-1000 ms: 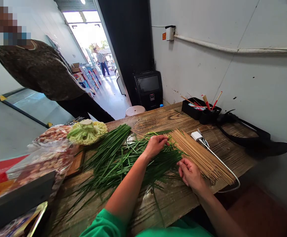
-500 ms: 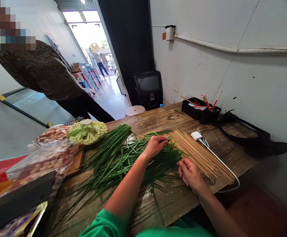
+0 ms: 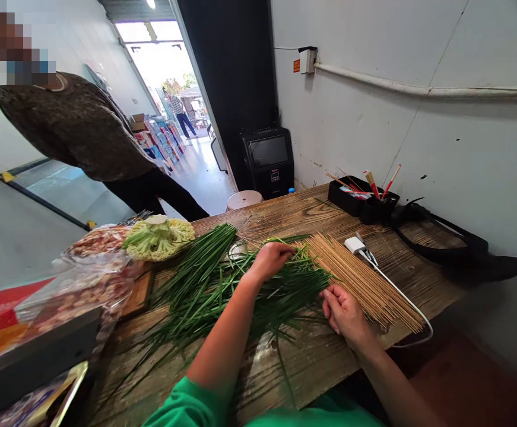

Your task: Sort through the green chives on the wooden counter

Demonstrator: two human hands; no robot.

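A loose heap of garlic chives (image 3: pixel 222 290) spreads over the wooden table, its blades pointing several ways. My left hand (image 3: pixel 272 261) is over the heap's upper right part, fingers pinched together by pale green stem ends; what is between them is hidden. Lower down, my right hand (image 3: pixel 343 309) is closed with thumb against fingers, at the right tips of the chives. Anything it holds is too small to make out. Just beyond it lies a broad layer of bamboo skewers (image 3: pixel 356 281), side by side and slanting toward the table's near right edge.
A cauliflower (image 3: pixel 158 238) and bags of meat pieces (image 3: pixel 84 284) stand left. A white charger (image 3: pixel 354 245) with its cable lies right of the skewers. Behind are a black organizer (image 3: pixel 351 198) and a black strap bag (image 3: pixel 454 249). A person (image 3: pixel 71 130) stands beyond the table.
My left hand has drawn a little to the left over the chives, still pinched. My right hand stays almost where it was. The person behind the table has shifted slightly.
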